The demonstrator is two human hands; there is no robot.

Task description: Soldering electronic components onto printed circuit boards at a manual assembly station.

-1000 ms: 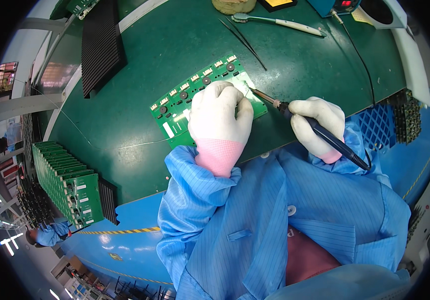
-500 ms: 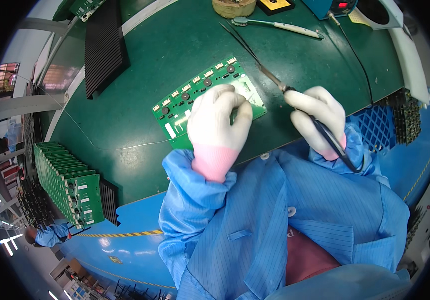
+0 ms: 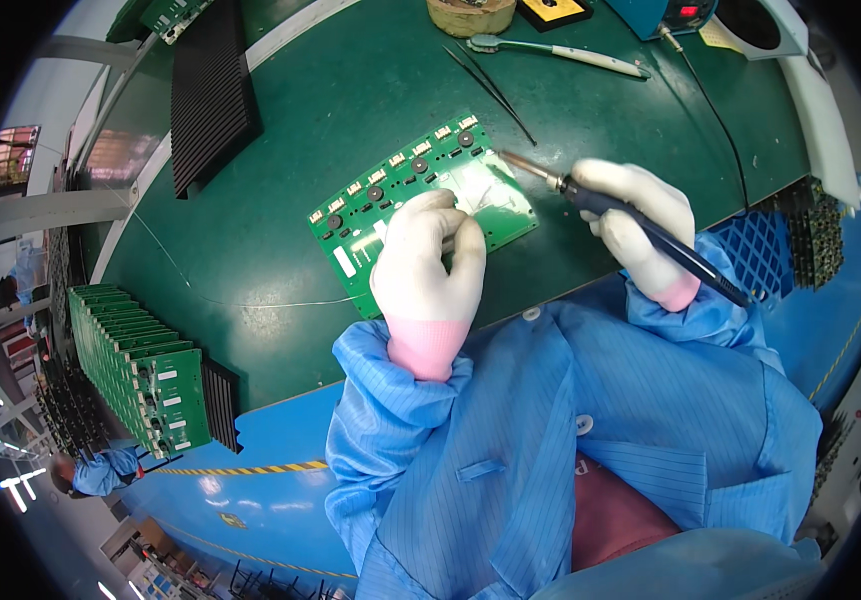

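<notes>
My left hand [image 3: 425, 260], in a white glove with a pink cuff, is over the lower middle of a green circuit board [image 3: 510, 222]. Its thumb and fingers are pinched together around a thin solder wire [image 3: 285, 303], which trails in from the left; the wire's end is hidden by the fingers. In my gloved right hand [image 3: 648, 190] is a soldering iron [image 3: 692, 260] with a dark handle. The iron's tip points left, at the board's upper right edge; I cannot tell whether it touches. White connectors and round black parts line the board's far edge.
Behind the board lie black tweezers [image 3: 490, 92] and a brush [image 3: 590, 58]. A blue soldering station [image 3: 650, 15] stands at the back right, its cord [image 3: 715, 100] crossing the table. Several green boards [image 3: 175, 390] stand racked at left, with a black ribbed rack [image 3: 212, 110] farther back.
The soldering iron has swung left and its tip has come down toward the board's right edge. My left hand has shifted slightly nearer to me. The board has moved slightly right.
</notes>
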